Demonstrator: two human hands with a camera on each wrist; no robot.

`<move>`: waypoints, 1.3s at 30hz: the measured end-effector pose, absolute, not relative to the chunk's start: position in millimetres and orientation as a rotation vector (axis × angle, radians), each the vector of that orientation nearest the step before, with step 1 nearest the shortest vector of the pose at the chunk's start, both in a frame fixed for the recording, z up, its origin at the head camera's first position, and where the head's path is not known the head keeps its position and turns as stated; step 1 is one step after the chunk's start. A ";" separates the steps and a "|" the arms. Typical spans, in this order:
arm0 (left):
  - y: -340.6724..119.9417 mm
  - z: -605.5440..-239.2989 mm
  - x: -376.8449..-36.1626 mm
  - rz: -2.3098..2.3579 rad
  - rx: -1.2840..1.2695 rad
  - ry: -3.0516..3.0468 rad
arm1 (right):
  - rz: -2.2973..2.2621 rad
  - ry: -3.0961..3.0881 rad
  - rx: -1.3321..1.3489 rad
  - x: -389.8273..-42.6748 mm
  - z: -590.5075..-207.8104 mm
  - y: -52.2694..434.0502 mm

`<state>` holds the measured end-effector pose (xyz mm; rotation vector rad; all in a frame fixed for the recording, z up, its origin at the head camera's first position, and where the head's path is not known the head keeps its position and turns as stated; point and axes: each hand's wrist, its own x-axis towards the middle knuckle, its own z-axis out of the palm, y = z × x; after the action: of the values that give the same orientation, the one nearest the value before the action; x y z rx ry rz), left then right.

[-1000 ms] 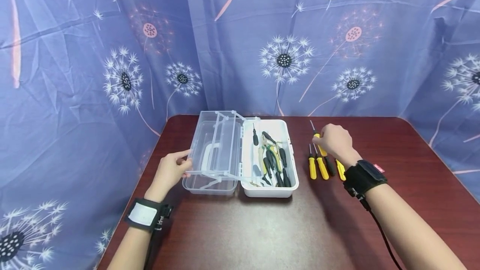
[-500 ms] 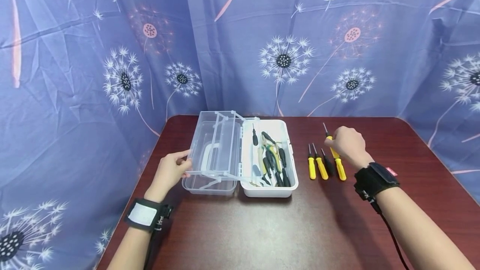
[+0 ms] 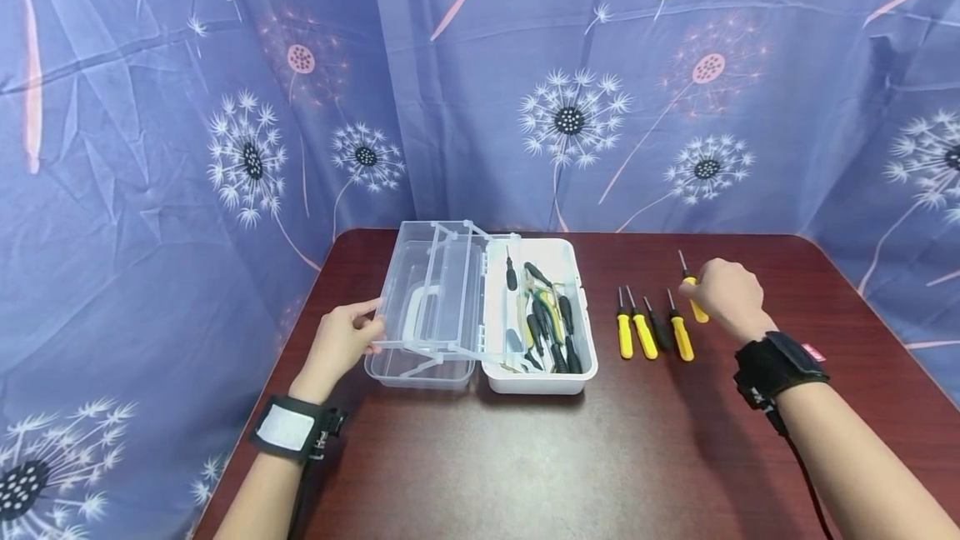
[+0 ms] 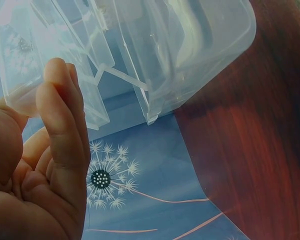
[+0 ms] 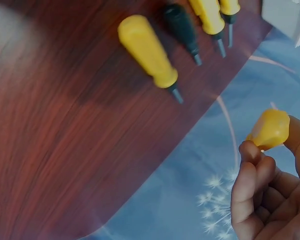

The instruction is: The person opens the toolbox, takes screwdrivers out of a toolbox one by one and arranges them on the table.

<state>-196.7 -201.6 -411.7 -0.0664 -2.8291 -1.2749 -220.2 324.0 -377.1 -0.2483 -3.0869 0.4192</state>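
glossy dark wood table (image 3: 525, 457): left hand (image 3: 341, 346) gripping clear plastic toolbox lid (image 3: 431, 290), right hand (image 3: 726, 290) pinching yellow-handled screwdriver (image 3: 693, 300)

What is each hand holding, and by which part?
Right hand pinches a yellow-handled screwdriver by its handle; left hand grips the clear plastic toolbox lid's edge.

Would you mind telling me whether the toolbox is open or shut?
Open: the toolbox has its clear lid swung left, held by the left hand, exposing tools.
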 end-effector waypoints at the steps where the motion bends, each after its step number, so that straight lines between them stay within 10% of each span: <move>1: -201.6 -411.4 -196.6 -1.277 -0.066 -2.829 | 0.413 -3.082 -0.252 -219.9 -377.7 326.9; 39: -200.3 -408.8 -194.4 -1.261 -0.067 -2.839 | 0.378 -3.298 -0.416 -214.8 -427.8 357.5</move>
<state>-194.4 -200.3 -408.8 -0.0670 -2.8394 -1.2610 -214.8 357.5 -427.8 -0.4163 -3.2975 0.3776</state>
